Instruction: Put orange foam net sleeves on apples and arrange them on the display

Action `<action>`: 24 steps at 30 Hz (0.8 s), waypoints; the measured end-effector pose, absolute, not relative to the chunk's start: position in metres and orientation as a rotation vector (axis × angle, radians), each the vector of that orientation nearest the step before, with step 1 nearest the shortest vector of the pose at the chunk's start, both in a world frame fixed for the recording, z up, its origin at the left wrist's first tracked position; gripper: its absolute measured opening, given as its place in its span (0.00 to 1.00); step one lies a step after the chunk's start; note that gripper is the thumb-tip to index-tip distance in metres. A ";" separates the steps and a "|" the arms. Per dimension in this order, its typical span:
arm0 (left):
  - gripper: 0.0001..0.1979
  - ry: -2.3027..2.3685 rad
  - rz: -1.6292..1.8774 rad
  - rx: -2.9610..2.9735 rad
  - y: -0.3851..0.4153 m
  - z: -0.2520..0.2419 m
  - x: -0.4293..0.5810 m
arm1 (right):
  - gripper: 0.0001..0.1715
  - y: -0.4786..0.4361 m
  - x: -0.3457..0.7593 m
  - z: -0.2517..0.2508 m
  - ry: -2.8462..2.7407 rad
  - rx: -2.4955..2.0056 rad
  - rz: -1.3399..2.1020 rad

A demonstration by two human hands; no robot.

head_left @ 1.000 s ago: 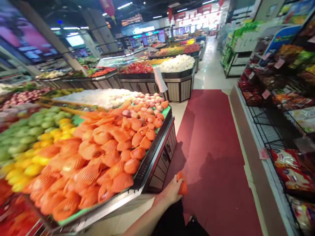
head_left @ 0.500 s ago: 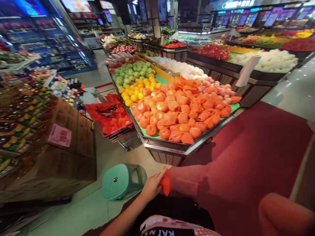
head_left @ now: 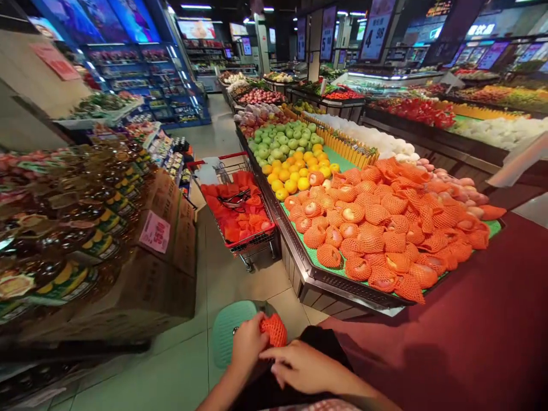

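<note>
1. Supermarket produce aisles were seen all round, with a long fruit stand to the right, heaped with fruit in orange foam nets; yellow fruit and green fruit were piled further back.
2. A red shopping cart was parked just beside the stand's near corner.
3. An orange net sleeve was clasped in the left hand, fingers closed around it, low at the bottom edge (above a green stool).
4. The right hand was laid just beside the sleeve, fingers curled; whether anything was gripped could not be told.
</note>
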State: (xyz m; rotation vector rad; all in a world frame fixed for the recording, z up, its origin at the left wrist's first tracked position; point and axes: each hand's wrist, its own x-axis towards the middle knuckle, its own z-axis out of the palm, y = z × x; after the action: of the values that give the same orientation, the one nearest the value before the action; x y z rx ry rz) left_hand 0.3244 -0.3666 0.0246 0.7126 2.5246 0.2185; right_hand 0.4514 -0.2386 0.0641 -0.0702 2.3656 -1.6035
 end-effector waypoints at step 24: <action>0.29 1.999 0.862 2.013 -0.120 0.007 0.228 | 0.27 -0.042 0.352 0.020 1.498 1.657 -3.125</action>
State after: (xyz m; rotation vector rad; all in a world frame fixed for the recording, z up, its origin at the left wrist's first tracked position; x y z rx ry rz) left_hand 0.2281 -0.1199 0.0066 2.0126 1.9987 0.8621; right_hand 0.3520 -0.0422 0.0200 1.6574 1.4978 -3.1254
